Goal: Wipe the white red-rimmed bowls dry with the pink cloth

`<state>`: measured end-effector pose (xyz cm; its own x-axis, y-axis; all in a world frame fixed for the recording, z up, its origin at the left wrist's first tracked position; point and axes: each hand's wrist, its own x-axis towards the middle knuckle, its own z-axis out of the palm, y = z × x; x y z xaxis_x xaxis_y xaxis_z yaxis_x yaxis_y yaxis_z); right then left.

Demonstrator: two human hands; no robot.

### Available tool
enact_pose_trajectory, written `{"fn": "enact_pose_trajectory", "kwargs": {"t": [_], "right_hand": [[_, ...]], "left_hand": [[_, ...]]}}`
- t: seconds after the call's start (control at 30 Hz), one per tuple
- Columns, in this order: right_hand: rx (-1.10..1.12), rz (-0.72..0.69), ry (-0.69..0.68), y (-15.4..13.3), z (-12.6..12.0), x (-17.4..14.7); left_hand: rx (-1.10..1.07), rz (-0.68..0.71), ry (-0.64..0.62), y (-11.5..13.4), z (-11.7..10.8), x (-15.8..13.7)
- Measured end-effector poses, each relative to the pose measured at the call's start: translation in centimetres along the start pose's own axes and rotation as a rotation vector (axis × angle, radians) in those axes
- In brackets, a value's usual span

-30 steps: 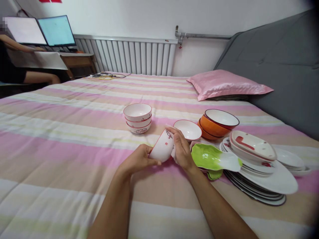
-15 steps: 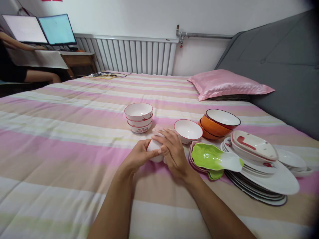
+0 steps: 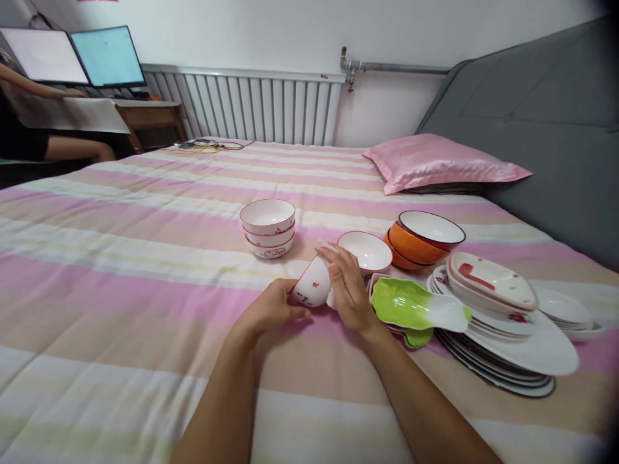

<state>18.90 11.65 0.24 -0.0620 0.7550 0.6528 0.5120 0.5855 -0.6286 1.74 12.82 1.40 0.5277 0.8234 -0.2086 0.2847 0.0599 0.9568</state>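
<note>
- The small bowl between both hands looks like glossy glazed ceramic, white with red marks.
- The leaf-shaped dish has a shiny green glaze.
- The bedspread is matt quilted cloth.
- The pillow is sheeny pink satin.
- The radiator looks like painted metal.

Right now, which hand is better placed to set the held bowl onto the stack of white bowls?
Probably left. The left hand grips the tilted small white bowl from the side nearer the stacked white bowls; the right hand sits on the far side, by the green leaf dish.
</note>
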Motion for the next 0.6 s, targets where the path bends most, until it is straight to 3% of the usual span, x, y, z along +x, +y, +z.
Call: {"fn": "enact_pose_trajectory", "kwargs": {"t": [0.1, 0.17, 0.4, 0.6], "right_hand": [[0.03, 0.009, 0.016, 0.2, -0.1, 0.0], [0.042, 0.012, 0.029, 0.4, -0.1, 0.0], [0.107, 0.058, 0.063, 0.6, 0.0, -0.1], [0.063, 0.006, 0.021, -0.1, 0.1, -0.2]], "left_hand": [[0.151, 0.033, 0.074, -0.7, -0.3, 0.3], [0.17, 0.039, 0.057, -0.8, -0.5, 0.5], [-0.031, 0.072, -0.015, 0.3, -0.3, -0.2], [-0.255, 0.117, -0.02, 0.4, -0.2, -0.3]]}}
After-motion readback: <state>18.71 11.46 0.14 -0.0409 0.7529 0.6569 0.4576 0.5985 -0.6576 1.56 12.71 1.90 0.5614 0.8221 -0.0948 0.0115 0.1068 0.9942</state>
